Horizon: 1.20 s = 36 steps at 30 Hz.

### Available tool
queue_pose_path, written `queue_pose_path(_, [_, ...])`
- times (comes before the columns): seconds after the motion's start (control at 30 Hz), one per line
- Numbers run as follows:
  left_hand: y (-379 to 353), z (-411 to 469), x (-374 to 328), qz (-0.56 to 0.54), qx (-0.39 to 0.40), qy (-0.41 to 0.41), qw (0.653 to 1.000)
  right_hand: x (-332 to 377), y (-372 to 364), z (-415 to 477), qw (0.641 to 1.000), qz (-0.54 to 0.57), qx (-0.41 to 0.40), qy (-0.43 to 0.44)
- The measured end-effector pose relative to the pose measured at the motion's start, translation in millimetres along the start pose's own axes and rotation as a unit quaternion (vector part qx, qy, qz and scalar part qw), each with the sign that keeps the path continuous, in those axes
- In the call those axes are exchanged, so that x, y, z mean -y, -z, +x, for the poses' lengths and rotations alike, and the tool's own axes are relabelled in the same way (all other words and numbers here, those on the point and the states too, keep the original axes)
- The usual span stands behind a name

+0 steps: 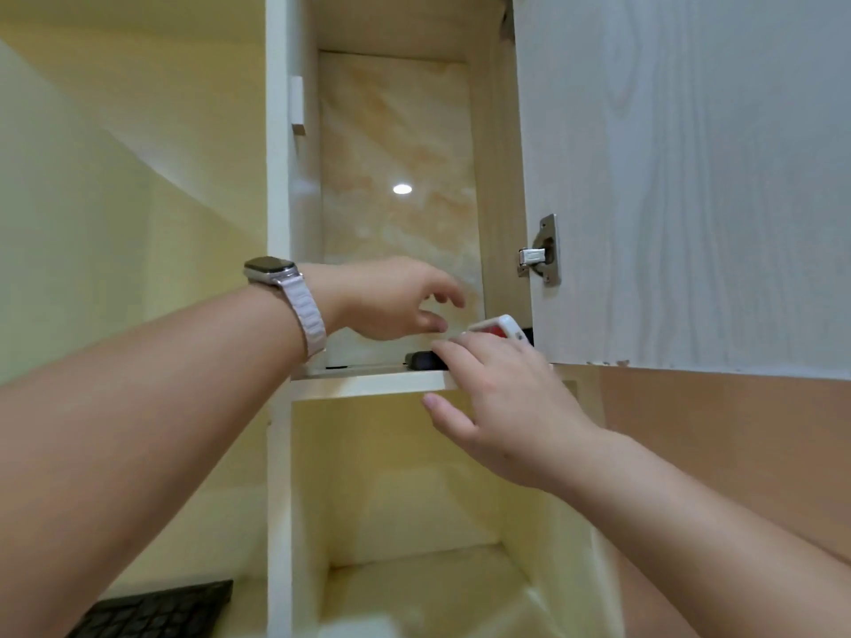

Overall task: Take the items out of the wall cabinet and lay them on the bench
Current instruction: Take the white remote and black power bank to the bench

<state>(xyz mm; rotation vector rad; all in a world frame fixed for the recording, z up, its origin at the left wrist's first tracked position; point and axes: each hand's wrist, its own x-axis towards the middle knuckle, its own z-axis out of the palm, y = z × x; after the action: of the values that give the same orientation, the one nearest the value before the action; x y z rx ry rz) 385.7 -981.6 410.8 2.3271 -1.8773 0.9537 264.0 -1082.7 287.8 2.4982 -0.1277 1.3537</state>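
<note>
Reaching up into the wall cabinet [396, 177], both hands work at the front right corner of the upper shelf [368, 382]. Door [690, 177] stands open to the right, on its hinge [541, 250].

Items seen on the shelf: a white-edged flat item with a red face [499, 328], tilted, one end raised toward the door side; and a small dark object [421, 360] lying at the shelf's front lip. What either one is cannot be told from here.

Right hand [502, 407]: fingers extended over the shelf edge, tips touching or just beside the white-edged item and the dark object; thumb hangs below the shelf. Fingers are loosely apart, not clamped on anything I can confirm.

Left hand [391, 299], wristwatch [271, 271] on a pale strap: inside the cabinet, above and to the left of the items, fingers curled but parted, holding nothing.

Key relation: the white-edged item lies just beyond the right fingertips, its long axis running roughly left-to-right and rising toward the door. Right hand is nearer; judged the likelier one to close on it.

Writing: none legible on item, watch or cabinet.

Lower compartment [414, 568] looks bare. A dark keyboard [156, 610] shows at bottom left; the bench itself is not clearly in view.
</note>
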Motion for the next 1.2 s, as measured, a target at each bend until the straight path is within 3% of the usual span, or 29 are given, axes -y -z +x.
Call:
queue_pose_path(0.1, [-4, 18, 3, -0.01, 0.075, 0.001, 0.997, -2, -5, -3, 0.999, 0.014, -0.041, -0.008])
queue_pose_path(0.2, [-8, 29, 3, -0.026, 0.087, -0.011, 0.996, -6, -10, -3, 0.997, 0.025, -0.073, 0.005])
queue_pose_path(0.6, [-21, 33, -2, 0.034, -0.006, -0.148, 0.988, -22, -15, -11, 0.96, 0.133, -0.244, 0.029])
queue_pose_path(0.83, [-27, 39, -6, 0.008, -0.032, -0.113, 0.993, -25, 3, -22, 0.958, 0.106, -0.266, 0.033])
queue_pose_path(1.0, [-18, 23, -5, 0.029, -0.1, -0.078, 0.992, -25, 11, -38, 0.955, 0.032, -0.286, 0.067])
queue_pose_path(1.2, [-16, -14, -23, 0.019, -0.274, -0.034, 0.961, -22, 8, -64, 0.95, -0.023, -0.31, 0.019])
